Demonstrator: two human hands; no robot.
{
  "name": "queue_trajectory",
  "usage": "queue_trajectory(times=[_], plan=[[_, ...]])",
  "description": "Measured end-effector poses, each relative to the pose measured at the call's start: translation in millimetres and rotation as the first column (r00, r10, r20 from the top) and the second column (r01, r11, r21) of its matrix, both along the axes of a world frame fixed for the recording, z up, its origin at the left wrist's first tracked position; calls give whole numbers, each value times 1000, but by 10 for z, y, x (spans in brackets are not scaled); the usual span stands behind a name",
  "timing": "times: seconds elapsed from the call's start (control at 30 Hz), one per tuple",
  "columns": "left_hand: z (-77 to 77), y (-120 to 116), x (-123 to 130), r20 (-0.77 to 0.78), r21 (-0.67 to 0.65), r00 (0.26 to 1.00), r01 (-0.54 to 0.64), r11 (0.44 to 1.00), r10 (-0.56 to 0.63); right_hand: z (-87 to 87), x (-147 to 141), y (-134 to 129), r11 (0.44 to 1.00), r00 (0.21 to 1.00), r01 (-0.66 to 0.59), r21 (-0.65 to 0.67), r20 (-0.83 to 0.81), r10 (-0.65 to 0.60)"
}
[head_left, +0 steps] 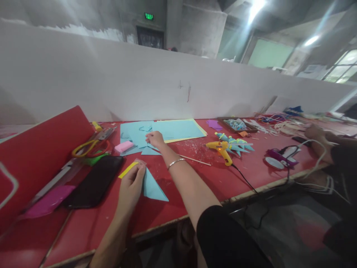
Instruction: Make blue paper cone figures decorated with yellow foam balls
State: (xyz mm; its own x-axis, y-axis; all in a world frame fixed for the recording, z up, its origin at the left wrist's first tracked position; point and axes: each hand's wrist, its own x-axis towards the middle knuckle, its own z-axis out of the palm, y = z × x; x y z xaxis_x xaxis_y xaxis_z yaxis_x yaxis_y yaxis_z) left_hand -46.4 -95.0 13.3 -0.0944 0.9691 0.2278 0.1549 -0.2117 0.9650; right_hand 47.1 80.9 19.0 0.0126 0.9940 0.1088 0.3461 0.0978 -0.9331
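Near the table's front, my left hand (133,178) is closed around a yellow strip (126,171), whose flat end sticks out on the left. A folded light-blue paper triangle (154,187) lies against its right side; I cannot tell whether the fingers grip it too. Farther forward, my right hand (156,139) is pinched over blue paper pieces (150,150); whatever is between its fingertips is hidden or too small to name. Large blue sheets (178,129) lie just beyond it, with blue scraps (145,128) on top. A pink block (124,146) rests to its left.
A yellow glue gun (222,149) with a trailing cord lies beside blue spiky paper pieces (237,144). Left are a black phone-like slab (96,182), scissors (85,148) and a pink packet (50,201). Another person's arm (320,147) reaches in at right.
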Motion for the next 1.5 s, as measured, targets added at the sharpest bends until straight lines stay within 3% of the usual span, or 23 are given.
queue_trajectory(times=[0.13,0.33,0.47,0.53,0.63,0.73,0.8,0.9,1.07,1.23,1.4,1.5], plan=[[-24,7,-17,-47,-6,999,20,1000,-20,-8,-17,29,1000,999,13,14,51,-14],[-28,24,-10,-142,40,990,7,999,-1,226,71,-148,998,998,-35,50,46,33],[54,-15,-41,-235,53,972,8,999,5,374,237,-590,975,978,-210,65,11,210],[109,-45,-60,-268,78,962,-25,997,45,421,365,-929,907,928,-372,197,89,361],[171,-78,-70,-325,133,939,-70,989,110,434,572,-1467,832,895,-421,361,312,318],[185,-89,-50,-370,128,924,-50,990,94,342,724,-1878,808,825,-432,400,536,175],[176,-88,-23,-388,96,920,-16,995,53,232,769,-2051,834,778,-394,387,623,78],[163,-91,17,-380,63,925,-2,998,26,60,759,-2212,882,741,-308,357,672,-13],[170,-129,47,-393,64,919,-3,998,28,-99,639,-2369,908,762,-185,375,638,-109],[174,-147,51,-376,29,927,7,1000,4,-151,568,-2397,912,778,-176,371,620,-102],[124,-122,26,-300,-140,909,258,956,-289,-239,578,-2370,947,853,-134,293,520,-40],[93,-123,21,-237,-200,903,316,927,-359,-280,600,-2374,957,896,-150,250,444,24]])
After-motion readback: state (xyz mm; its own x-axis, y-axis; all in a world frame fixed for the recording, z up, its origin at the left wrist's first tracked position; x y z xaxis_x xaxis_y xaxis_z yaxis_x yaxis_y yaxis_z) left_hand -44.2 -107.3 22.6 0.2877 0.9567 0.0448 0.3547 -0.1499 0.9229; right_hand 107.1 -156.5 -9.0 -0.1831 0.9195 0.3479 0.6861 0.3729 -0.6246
